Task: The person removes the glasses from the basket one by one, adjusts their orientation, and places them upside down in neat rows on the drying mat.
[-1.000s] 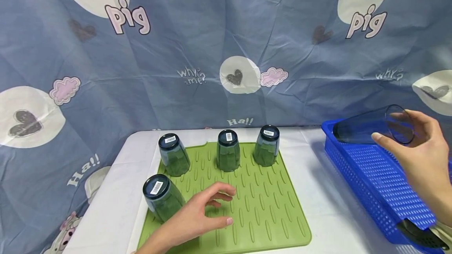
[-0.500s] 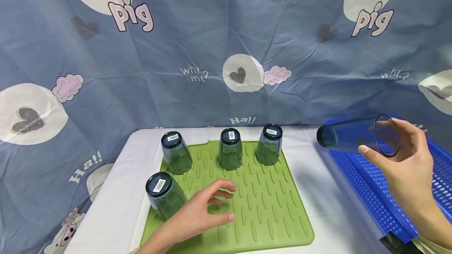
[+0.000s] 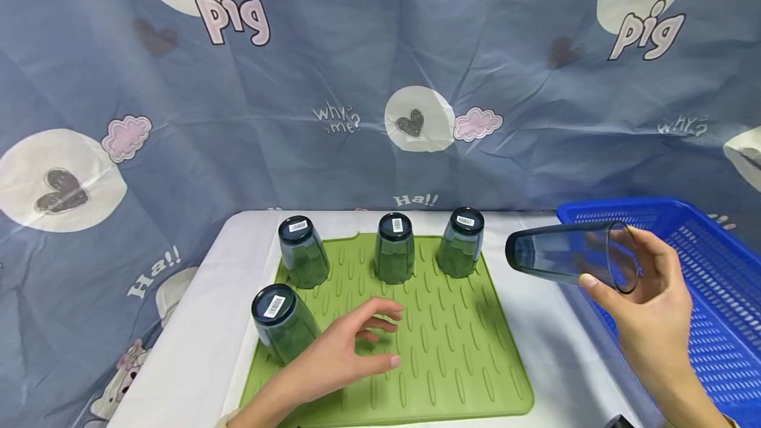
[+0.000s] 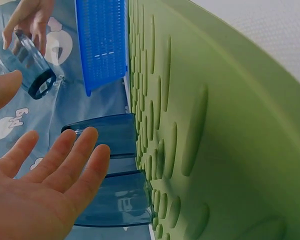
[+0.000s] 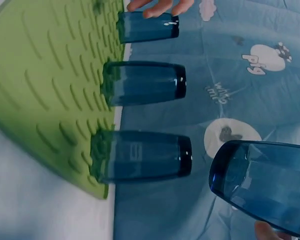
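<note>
The clear blue plastic tumbler (image 3: 567, 257), gripped by the right hand (image 3: 648, 309), has been carried from the blue perforated basket (image 3: 713, 283) toward the ribbed green mat's (image 3: 452, 355) right edge; four are placed inverted, the left hand (image 3: 339, 358) resting open.

Five blue glasses, one mat, one basket.
Four upturned glasses (image 3: 394, 248) are counted on the single green mat (image 3: 452, 355); a fifth glass (image 3: 565, 256) is held, and one blue basket (image 3: 713, 283) is seen.
</note>
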`<state>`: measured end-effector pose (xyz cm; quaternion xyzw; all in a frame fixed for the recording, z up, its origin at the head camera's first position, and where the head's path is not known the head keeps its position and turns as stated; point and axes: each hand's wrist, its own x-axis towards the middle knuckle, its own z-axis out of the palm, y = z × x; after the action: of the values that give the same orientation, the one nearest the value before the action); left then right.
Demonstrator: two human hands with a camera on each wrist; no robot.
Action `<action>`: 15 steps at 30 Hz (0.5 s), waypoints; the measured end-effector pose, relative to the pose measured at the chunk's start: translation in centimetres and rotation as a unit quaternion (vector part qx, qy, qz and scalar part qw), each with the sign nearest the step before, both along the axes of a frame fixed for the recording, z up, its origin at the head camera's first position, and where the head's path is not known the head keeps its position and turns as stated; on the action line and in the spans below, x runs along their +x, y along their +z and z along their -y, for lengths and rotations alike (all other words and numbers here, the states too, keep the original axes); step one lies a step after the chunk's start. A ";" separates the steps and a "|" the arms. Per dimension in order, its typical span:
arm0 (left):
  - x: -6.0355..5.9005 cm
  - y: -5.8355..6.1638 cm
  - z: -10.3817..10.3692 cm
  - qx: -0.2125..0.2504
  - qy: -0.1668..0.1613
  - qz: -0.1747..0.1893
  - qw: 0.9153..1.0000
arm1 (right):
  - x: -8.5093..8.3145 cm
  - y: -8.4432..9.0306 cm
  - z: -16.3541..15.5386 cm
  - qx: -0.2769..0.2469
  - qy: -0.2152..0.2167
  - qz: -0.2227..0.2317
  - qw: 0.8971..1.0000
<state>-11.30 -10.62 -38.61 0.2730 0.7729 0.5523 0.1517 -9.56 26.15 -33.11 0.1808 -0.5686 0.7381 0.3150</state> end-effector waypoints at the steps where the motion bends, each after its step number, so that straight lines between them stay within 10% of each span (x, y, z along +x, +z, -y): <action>1: 0.0 0.0 0.0 0.002 -0.002 0.001 1.000 | -0.1 -0.1 0.1 -0.005 0.005 -0.001 1.000; 15: -0.3 0.1 -0.1 0.017 0.013 -0.005 1.000 | -0.8 -1.3 1.7 -0.063 0.035 0.033 0.997</action>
<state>-11.64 -10.54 -38.46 0.2687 0.7677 0.5656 0.1360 -10.37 24.47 -34.46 0.1557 -0.5243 0.7886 0.2810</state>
